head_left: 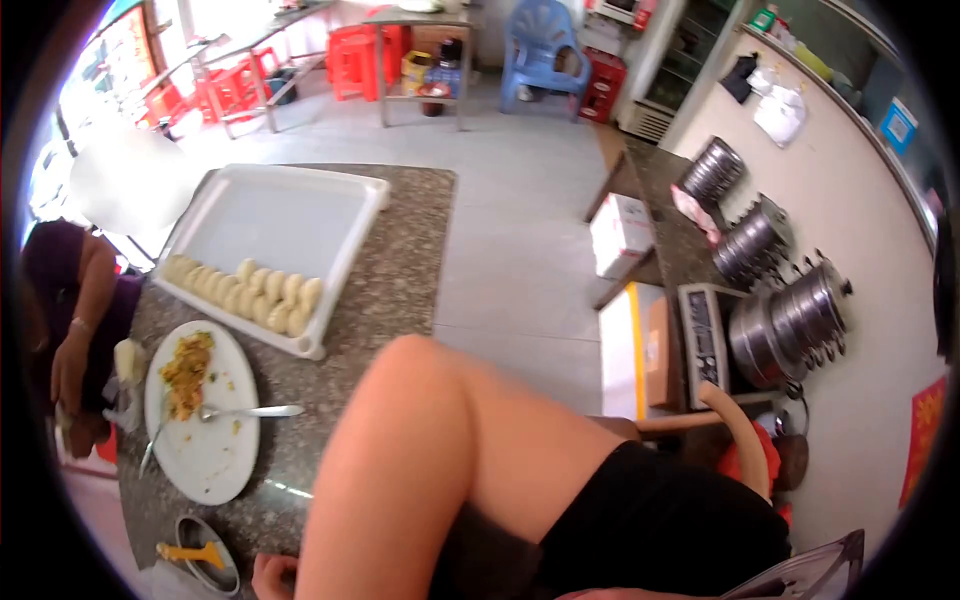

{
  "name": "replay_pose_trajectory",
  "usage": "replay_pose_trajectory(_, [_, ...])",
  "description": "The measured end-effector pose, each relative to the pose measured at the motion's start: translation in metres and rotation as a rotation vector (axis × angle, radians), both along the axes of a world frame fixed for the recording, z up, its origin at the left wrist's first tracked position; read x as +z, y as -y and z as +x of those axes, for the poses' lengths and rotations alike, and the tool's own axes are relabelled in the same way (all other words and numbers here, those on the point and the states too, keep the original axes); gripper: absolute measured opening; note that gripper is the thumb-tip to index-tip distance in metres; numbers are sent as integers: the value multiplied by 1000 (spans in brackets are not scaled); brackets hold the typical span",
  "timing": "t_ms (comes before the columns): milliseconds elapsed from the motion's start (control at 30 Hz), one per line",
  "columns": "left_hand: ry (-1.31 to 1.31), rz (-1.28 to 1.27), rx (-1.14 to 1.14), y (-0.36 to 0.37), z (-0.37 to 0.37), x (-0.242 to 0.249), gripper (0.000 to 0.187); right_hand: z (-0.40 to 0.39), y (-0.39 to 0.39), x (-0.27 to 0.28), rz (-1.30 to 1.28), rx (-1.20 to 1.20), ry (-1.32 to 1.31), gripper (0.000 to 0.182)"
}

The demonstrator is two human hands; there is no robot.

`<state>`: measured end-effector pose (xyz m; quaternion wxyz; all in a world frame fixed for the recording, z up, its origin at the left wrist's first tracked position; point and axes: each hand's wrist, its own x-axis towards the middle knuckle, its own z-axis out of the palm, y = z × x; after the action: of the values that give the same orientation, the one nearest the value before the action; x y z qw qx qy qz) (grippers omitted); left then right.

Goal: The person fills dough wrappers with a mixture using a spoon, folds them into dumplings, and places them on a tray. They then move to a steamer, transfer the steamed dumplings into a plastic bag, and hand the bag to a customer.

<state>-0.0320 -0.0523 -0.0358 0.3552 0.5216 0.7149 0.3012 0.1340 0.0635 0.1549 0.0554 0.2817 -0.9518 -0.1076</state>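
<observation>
Part of my left hand [273, 575] shows at the bottom edge, on the speckled stone table [405, 225]. Its fingers are curled together; whatever they hold, if anything, is hidden. Nearest to it is a small metal bowl [227, 568] with a yellow-handled tool [195, 553]. Farther up, an oval white plate [215, 470] carries chopped food [185, 375] and a spoon [255, 411]. Several pale dough pieces [265, 298] line the near side of a white tray [375, 200]. A large bent bare limb crosses the middle. My right hand is out of view.
Another person's hand [70, 370] is at the left, beside the table. Steel containers [755, 240] and a scale [705, 335] stand on the right counter [655, 180]. Behind are red stools [350, 65] and a blue chair [545, 50].
</observation>
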Motion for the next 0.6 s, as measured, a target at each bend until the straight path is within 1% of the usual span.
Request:
replay_pose_trajectory(100, [16, 61, 94, 16, -6, 14, 19, -14, -11, -15, 13, -52, 36, 19])
replay_pose_trajectory(133, [46, 103, 132, 19, -7, 18, 18, -22, -21, -19, -62, -116, 68, 19])
replay_pose_trajectory(167, [82, 150, 177, 20, -9, 24, 16, -19, -52, -10, -348, -243, 238, 19])
replay_pose_trajectory(200, [142, 211, 225, 21, -10, 31, 15, -17, -78, -25, -553, -362, 199, 17])
replay_pose_trajectory(233, [126, 229, 283, 26, -6, 41, 15, -29, -101, -54, -641, -552, 190, 20])
replay_pose_trajectory(267, [300, 290, 378, 19, 4, 57, 16, -25, -124, -81, -752, -572, -15, 32])
replay_pose_trajectory(300, [475, 361, 467, 14, 12, 72, 18, -15, -141, -84, -711, -663, -24, 50])
replay_pose_trajectory(333, [511, 397, 490, 11, 14, 78, 21, -11, -153, -100, -682, -724, -103, 53])
replay_pose_trajectory(367, [639, 424, 556, 8, 14, 75, 24, -4, -161, -110, -614, -800, -113, 57])
replay_pose_trajectory(400, [754, 473, 558, 8, 6, 62, 23, -2, -167, -127, -605, -821, -105, 60])
replay_pose_trajectory(433, [838, 464, 550, 7, 5, 57, 23, 2, -169, -138, -594, -845, -97, 63])
replay_pose_trajectory(500, [993, 445, 535, -1, 9, 56, 23, 10, -159, -134, -687, -853, 52, 64])
replay_pose_trajectory(533, [1064, 438, 529, -7, 15, 57, 24, 10, -158, -135, -673, -821, 50, 64])
replay_pose_trajectory(567, [1099, 377, 533, -11, 16, 60, 25, 7, -157, -135, -692, -855, 80, 62])
replay_pose_trajectory(600, [1096, 396, 549, -16, 19, 61, 25, 5, -155, -135, -714, -894, 115, 61])
